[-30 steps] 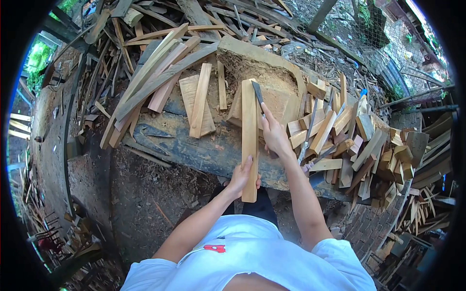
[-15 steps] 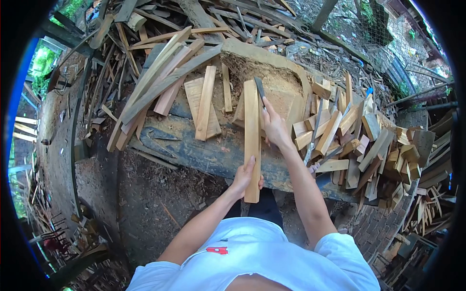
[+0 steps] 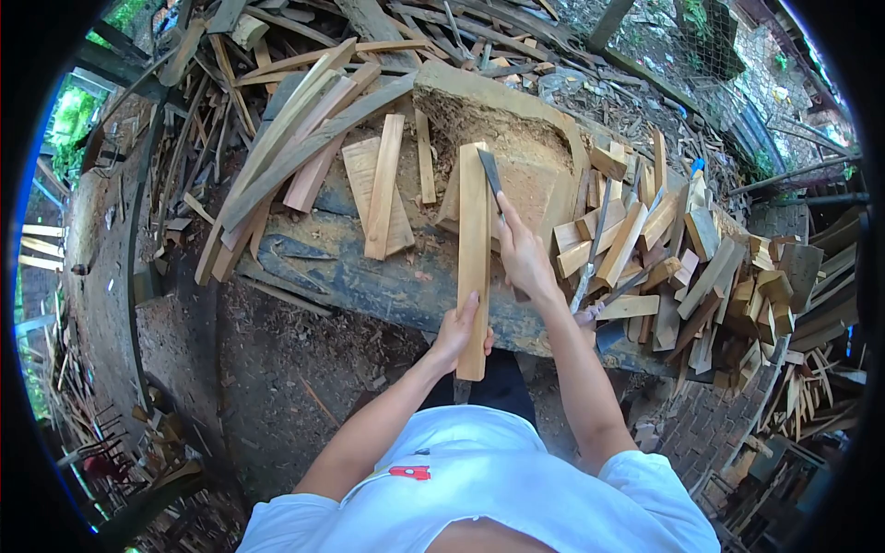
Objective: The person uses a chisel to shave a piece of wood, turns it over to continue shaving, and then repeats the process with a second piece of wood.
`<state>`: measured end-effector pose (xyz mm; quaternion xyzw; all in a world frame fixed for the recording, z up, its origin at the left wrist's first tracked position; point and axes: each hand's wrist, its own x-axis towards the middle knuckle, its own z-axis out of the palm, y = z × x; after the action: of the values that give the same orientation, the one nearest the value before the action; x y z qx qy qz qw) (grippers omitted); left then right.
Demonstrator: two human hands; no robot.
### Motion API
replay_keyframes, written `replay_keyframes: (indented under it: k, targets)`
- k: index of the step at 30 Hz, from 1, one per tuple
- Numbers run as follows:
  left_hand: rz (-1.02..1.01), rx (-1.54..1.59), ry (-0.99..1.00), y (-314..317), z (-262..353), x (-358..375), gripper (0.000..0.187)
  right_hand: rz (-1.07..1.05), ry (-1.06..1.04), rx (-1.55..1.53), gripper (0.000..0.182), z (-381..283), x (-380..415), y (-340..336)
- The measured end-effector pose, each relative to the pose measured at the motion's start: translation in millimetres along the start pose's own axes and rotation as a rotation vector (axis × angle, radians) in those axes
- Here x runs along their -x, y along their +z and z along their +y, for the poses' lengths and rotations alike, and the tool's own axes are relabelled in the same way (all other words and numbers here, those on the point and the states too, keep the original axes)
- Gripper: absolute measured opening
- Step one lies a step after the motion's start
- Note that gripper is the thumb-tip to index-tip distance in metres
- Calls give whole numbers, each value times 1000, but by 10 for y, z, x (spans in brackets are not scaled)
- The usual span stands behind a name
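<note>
A long pale wooden plank [image 3: 474, 240] stands tilted away from me, its far end over the wooden block [image 3: 525, 198] on the workbench. My left hand [image 3: 458, 334] is wrapped around its near part, thumb lying on the upper face. In my right hand [image 3: 527, 258] is a dark-bladed machete [image 3: 489, 169], fingers closed around the grip. The blade overlaps the right side of the plank near its far end. Just left of the plank, a narrow wooden strip [image 3: 425, 157] and a stick [image 3: 383, 189] on a wider board [image 3: 403, 235] lie on the bench.
Many cut wood pieces [image 3: 622, 244] are piled on the bench's right side, with a long thin blade [image 3: 590, 263] among them. Long slats [image 3: 304, 157] lean at the left. The scuffed workbench [image 3: 369, 286] holds sawdust, and scrap wood [image 3: 498, 46] lies beyond.
The machete blade has shifted left, from beside the plank's right edge to overlapping its face. My left hand keeps its hold, and the whole view has slid slightly.
</note>
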<state>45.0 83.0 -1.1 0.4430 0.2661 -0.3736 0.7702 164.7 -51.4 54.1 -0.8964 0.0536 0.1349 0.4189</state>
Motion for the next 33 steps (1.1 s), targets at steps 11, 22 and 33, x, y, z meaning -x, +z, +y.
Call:
replay_keyframes:
  k: [11,22,33]
  targets:
    - [-87,150,-53,-3,73,22,61,107,-160,-16,49,218,-21,234]
    - [-25,88,-71,-68,44,24,63,20,-35,37,49,72,-44,121]
    - [-35,80,-65,-98,19,22,63,14,-18,-97,51,123,1,178]
